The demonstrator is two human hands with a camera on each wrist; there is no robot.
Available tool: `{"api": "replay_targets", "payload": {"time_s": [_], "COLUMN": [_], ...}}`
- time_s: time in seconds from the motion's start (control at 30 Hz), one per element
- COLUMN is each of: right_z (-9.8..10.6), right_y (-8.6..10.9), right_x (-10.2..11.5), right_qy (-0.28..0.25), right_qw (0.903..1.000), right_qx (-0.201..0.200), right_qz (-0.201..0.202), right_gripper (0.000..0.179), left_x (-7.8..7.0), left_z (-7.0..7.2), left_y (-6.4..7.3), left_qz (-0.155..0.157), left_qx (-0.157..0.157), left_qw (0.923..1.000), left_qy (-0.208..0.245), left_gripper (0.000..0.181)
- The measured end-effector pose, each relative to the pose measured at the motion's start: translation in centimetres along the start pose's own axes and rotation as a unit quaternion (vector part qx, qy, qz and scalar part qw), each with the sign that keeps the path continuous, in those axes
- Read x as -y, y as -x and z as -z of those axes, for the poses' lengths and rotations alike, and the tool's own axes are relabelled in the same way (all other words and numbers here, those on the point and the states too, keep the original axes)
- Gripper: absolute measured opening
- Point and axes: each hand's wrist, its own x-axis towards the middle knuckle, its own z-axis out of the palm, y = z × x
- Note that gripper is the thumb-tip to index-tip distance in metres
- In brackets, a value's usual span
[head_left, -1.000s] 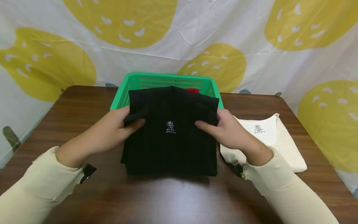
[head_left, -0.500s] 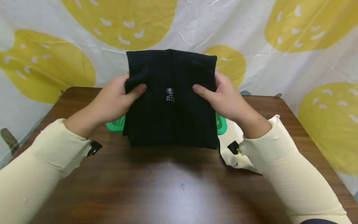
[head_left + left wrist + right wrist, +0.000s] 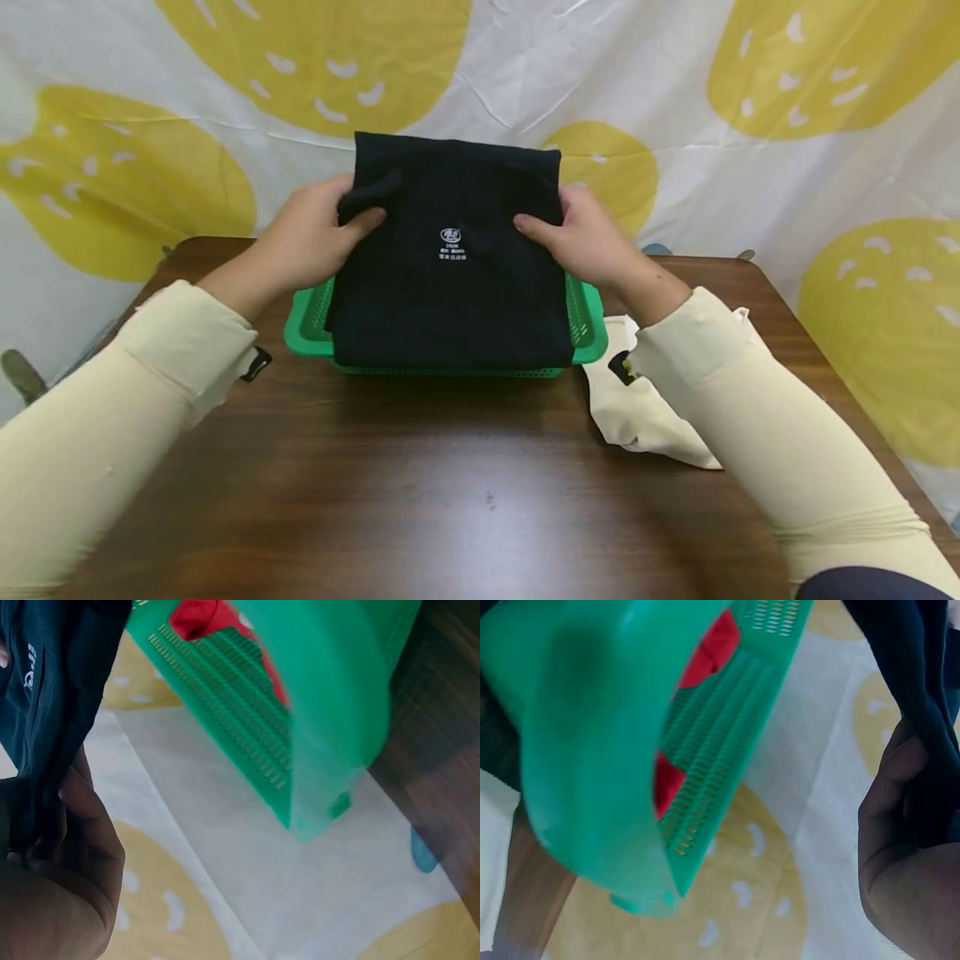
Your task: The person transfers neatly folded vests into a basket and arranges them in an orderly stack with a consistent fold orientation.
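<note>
A folded black shirt [image 3: 450,300] with a white printed neck label is held up over the green basket [image 3: 307,337] in the head view. My left hand [image 3: 311,233] grips its left side, thumb on the front and fingers behind. On the right side my right hand [image 3: 600,237] pinches it the same way. The shirt's lower edge hangs in front of the basket's near side and hides most of the opening. Red cloth [image 3: 196,619] lies inside the basket in the left wrist view. Both wrist views show curled fingers on the dark fabric.
A folded cream garment [image 3: 648,417] lies on the brown wooden table [image 3: 450,500] right of the basket, partly covered by my right forearm. Behind the table hangs a white curtain [image 3: 510,67] with yellow fruit prints.
Both hands have raised the black shirt and carried it forward from in front of the basket to over it. The basket's near rim now shows at both sides. The cream garment stays put.
</note>
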Motion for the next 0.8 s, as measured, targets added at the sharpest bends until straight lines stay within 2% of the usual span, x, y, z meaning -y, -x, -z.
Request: {"api": "replay_targets", "payload": {"time_s": [0.1, 0.2, 0.27, 0.37, 0.43, 0.5, 0.63, 0.8], "right_z": [-0.4, -0.9, -1.2, -1.5, -1.7, -1.9, -2.2, -2.4], "right_y": [-0.8, -1.4, -1.6, -1.9, -2.0, -2.0, -1.7, -0.8], "right_x": [-0.7, -1.6, -2.2, -3.1, -3.7, -4.1, -4.9, -5.8], "right_qy": [0.015, 0.022, 0.001, -0.067, -0.101, -0.113, -0.098, -0.094], "right_qw": [0.9996, 0.9985, 0.9969, 0.9895, 0.9834, 0.9801, 0.98, 0.9791], "right_qx": [0.017, 0.034, 0.048, 0.076, 0.089, 0.098, 0.108, 0.108], "right_qz": [-0.015, -0.038, -0.062, -0.103, -0.122, -0.13, -0.136, -0.145], "right_gripper": [0.031, 0.028, 0.027, 0.029, 0.03, 0.031, 0.033, 0.032], "left_x": [1.0, 2.0, 2.6, 3.4, 3.8, 4.2, 4.7, 4.9], "left_z": [-0.3, -0.8, -1.1, -1.5, -1.7, -1.9, -2.5, -3.4], "left_y": [-0.3, -0.7, -0.8, -0.9, -0.8, -0.7, -0.6, -0.7], "left_qz": [0.0, 0.008, 0.012, 0.02, 0.019, 0.02, 0.022, 0.013], "left_qx": [0.005, 0.033, 0.062, 0.098, 0.106, 0.11, 0.119, 0.133], "left_qw": [0.9999, 0.9993, 0.9979, 0.9949, 0.994, 0.9936, 0.9926, 0.9907], "left_qy": [-0.011, -0.019, -0.016, -0.018, -0.016, -0.014, -0.011, -0.025], "left_gripper": [0.039, 0.04, 0.04, 0.042, 0.04, 0.04, 0.038, 0.047]}}
